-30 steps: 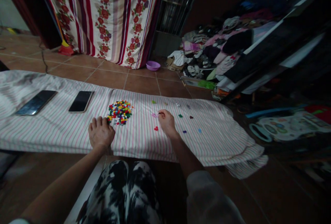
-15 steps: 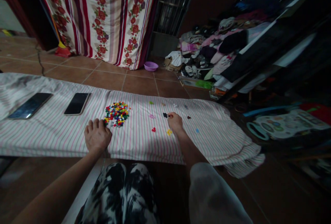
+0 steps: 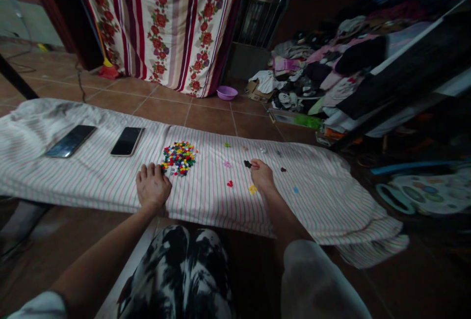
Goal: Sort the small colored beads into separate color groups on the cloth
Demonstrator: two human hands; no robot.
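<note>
A striped cloth (image 3: pixel 324 201) lies across the tiled floor. On it sits a heap of small coloured beads (image 3: pixel 179 158). My left hand (image 3: pixel 152 186) rests flat on the cloth just below and left of the heap, fingers stretched out. My right hand (image 3: pixel 262 175) is further right, fingers pinched at a small dark piece (image 3: pixel 248 164). Loose small pieces lie around it: a pink one (image 3: pixel 227 164), a red one (image 3: pixel 230 183), a yellow one (image 3: pixel 252 189), a blue one (image 3: pixel 296 190).
Two phones (image 3: pixel 127 141) (image 3: pixel 71 141) lie on the cloth's left part. A floral curtain (image 3: pixel 172 19) hangs behind, with a purple bowl (image 3: pixel 226 93) on the floor. A pile of clothes (image 3: pixel 324 73) fills the right. My patterned knee (image 3: pixel 180 270) is below.
My right hand moved right from the pink piece to the dark piece, uncovering a yellow piece. My left hand stayed by the heap. The view shifted slightly.
</note>
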